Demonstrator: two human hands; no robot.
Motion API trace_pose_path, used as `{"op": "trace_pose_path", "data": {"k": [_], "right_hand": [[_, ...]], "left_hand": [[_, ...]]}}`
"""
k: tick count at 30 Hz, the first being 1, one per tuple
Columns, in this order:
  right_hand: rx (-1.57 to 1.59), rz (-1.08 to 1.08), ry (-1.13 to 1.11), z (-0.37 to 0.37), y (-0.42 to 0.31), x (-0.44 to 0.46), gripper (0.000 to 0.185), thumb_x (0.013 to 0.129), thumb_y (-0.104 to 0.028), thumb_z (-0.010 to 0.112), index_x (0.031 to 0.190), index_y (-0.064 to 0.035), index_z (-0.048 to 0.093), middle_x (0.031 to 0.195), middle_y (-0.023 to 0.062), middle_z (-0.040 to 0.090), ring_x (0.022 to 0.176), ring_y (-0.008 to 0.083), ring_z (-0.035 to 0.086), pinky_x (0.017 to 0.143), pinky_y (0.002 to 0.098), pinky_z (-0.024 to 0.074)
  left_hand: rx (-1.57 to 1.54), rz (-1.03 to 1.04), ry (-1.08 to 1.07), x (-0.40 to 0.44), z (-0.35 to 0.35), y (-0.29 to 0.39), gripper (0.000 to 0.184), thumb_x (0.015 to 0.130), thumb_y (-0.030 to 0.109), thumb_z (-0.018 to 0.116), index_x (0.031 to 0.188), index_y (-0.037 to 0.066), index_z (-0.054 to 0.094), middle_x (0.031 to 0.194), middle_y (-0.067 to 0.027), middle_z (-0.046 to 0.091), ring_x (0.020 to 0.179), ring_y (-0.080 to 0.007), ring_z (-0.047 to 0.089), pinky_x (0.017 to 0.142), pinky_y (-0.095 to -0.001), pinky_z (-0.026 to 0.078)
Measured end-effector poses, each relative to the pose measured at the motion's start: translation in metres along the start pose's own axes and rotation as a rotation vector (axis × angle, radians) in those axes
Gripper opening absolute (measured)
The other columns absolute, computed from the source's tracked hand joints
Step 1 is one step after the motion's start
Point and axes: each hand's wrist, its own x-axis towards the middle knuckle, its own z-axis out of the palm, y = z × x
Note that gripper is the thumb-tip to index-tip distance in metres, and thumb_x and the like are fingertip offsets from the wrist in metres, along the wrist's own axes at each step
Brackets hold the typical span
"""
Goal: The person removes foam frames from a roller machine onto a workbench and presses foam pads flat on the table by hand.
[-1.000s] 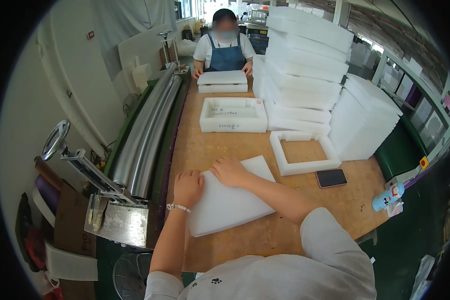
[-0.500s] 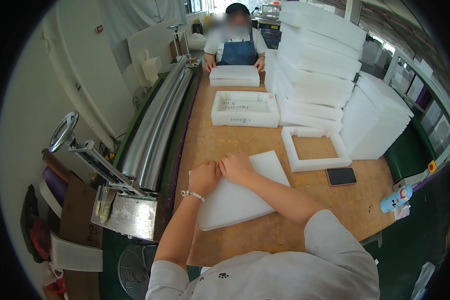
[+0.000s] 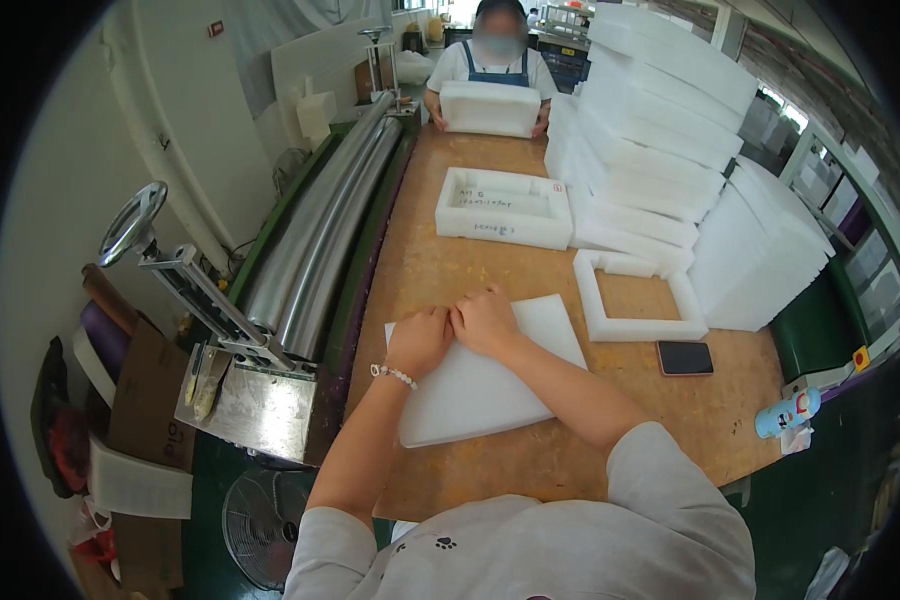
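Note:
A flat white foam sheet [image 3: 490,395] lies at an angle on the wooden table [image 3: 450,485] in front of me. My left hand [image 3: 420,341], with a bead bracelet at its wrist, rests on the sheet's far left part, its fingers curled. Touching it on the right, my right hand [image 3: 485,319] lies over the far edge of the same sheet, fingers also curled. The fingertips of both hands are hidden, so what they pinch, if anything, does not show.
Beyond are a marked foam tray [image 3: 500,227], a foam frame [image 3: 642,329], a phone [image 3: 685,358] and tall foam stacks [image 3: 650,140]. A roller machine [image 3: 320,250] lines the left. A blue can [image 3: 788,412] stands right. Opposite, a co-worker holds a foam block [image 3: 490,108].
My hands have come together at the sheet's far edge, the left moving toward the right. The co-worker's foam block has been tilted up. The camera view has shifted somewhat.

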Motion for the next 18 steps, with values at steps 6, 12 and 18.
{"op": "trace_pose_path", "data": {"k": [6,12,18], "right_hand": [[0.012,0.037,-0.007,-0.003,0.004,-0.003,0.029,0.088,-0.019,0.054,0.067,-0.0050,0.069,0.070,0.0104,0.068,0.064,0.0304,0.058,0.084,0.0365,0.0446],[0.086,0.098,-0.073,-0.030,0.053,-0.010,0.037,0.090,-0.021,0.055,0.060,-0.0015,0.064,0.056,0.0126,0.061,0.052,0.0327,0.053,0.085,0.0369,0.0463],[0.123,0.301,-0.097,-0.039,0.069,-0.012,0.038,0.091,-0.022,0.056,0.059,-0.0005,0.062,0.050,0.0117,0.057,0.048,0.0322,0.048,0.077,0.0354,0.0485]], "left_hand": [[-0.004,-0.038,-0.020,-0.004,-0.004,0.003,0.029,0.094,0.027,0.050,0.091,0.004,0.068,0.088,-0.0124,0.071,0.081,-0.0340,0.065,0.071,-0.0409,0.050],[0.036,-0.103,-0.071,-0.007,-0.025,-0.010,0.030,0.094,0.028,0.051,0.085,0.004,0.067,0.084,-0.0122,0.070,0.076,-0.0336,0.065,0.069,-0.0400,0.051],[-0.004,-0.170,-0.042,-0.001,-0.028,-0.003,0.032,0.092,0.028,0.053,0.077,0.004,0.067,0.080,-0.0134,0.070,0.070,-0.0341,0.064,0.066,-0.0407,0.051]]}}
